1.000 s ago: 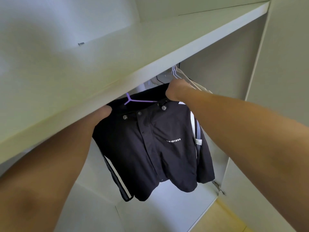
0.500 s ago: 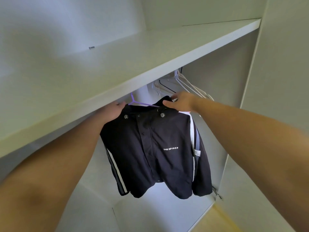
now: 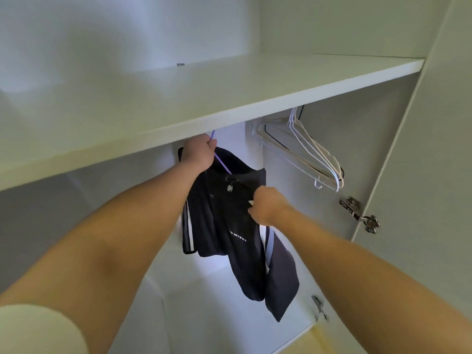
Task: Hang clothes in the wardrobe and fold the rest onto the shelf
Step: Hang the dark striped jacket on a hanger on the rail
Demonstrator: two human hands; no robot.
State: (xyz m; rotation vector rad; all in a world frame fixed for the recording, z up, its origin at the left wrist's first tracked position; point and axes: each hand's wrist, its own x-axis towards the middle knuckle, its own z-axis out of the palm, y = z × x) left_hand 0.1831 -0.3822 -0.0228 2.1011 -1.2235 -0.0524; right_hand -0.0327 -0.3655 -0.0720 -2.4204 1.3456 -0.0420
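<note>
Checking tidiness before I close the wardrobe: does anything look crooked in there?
Yes. The purple hanger, in the grip of the left hand, slants steeply, so the dark jacket hangs lopsided, with one side drooping much lower. The right hand pinches its front.

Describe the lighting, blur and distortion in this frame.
Head view: the wide lens swells the left forearm and slants the shelf; bright light glows behind the jacket, whose dark folds lose detail; its white print is smeared; the hangers look sharp.
</note>
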